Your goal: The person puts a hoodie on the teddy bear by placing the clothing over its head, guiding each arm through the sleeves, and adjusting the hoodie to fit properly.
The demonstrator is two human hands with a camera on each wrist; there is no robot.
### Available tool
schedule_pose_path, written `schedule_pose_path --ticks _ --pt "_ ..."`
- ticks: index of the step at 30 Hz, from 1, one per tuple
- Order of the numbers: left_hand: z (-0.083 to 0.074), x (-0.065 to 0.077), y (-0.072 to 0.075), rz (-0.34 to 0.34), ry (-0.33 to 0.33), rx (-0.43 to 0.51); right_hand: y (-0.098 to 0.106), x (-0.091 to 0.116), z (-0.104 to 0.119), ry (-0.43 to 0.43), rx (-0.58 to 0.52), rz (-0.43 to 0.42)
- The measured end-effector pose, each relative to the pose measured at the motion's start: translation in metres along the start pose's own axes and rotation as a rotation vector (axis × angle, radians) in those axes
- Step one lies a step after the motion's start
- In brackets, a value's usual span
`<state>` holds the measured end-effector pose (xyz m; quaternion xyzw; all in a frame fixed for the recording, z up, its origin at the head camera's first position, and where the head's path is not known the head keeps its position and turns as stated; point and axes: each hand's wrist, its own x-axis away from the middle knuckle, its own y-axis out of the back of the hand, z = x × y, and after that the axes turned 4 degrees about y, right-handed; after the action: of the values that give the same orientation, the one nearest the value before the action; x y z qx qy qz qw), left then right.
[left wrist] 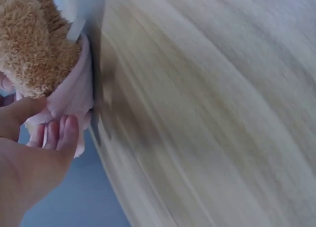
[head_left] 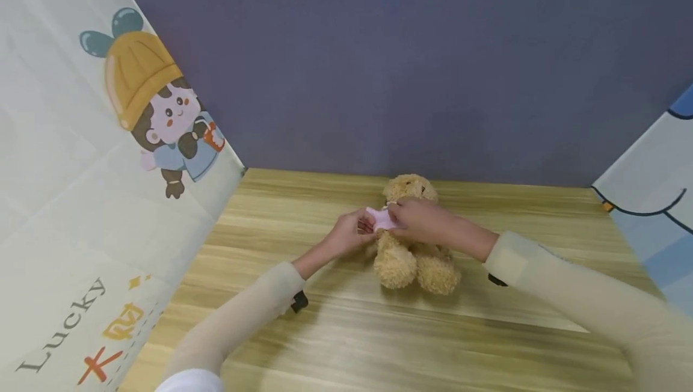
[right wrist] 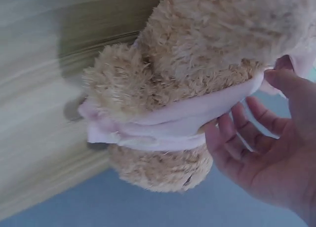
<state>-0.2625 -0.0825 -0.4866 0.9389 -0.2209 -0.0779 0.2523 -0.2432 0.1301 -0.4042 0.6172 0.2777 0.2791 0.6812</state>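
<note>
A light-brown plush teddy bear [head_left: 395,264] lies on its back on the table, its head towards the back wall and its feet towards me. Around its upper body is a small pale pink garment [head_left: 382,219]. With thumb and fingers my left hand [head_left: 351,232] pinches the garment's edge at the bear's left-hand side in the head view. My right hand [head_left: 425,222] reaches over the bear's chest and grips the pink cloth [right wrist: 197,111] between thumb and fingertips. In the head view that hand covers much of the chest.
The wood-grain table [head_left: 335,344] ends at a dark grey-blue back wall [head_left: 379,67]. On the left stands a pale panel [head_left: 54,199] with a cartoon figure and lettering; another printed panel [head_left: 660,199] stands on the right.
</note>
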Motion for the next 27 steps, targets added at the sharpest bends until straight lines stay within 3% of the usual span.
schedule_pose_path --ticks 7,13,19,27 --pt "-0.002 0.004 -0.005 -0.063 -0.040 -0.022 -0.013 -0.017 0.005 -0.093 0.158 0.070" --pt "-0.005 0.007 -0.009 -0.104 -0.058 -0.020 -0.025 -0.018 0.004 -0.111 0.285 -0.015" --pt "-0.011 0.008 -0.011 -0.139 -0.057 0.026 -0.032 -0.020 0.003 -0.090 0.333 -0.105" --pt "-0.024 0.008 -0.015 -0.101 -0.083 0.078 -0.040 -0.024 -0.006 -0.074 0.417 -0.097"
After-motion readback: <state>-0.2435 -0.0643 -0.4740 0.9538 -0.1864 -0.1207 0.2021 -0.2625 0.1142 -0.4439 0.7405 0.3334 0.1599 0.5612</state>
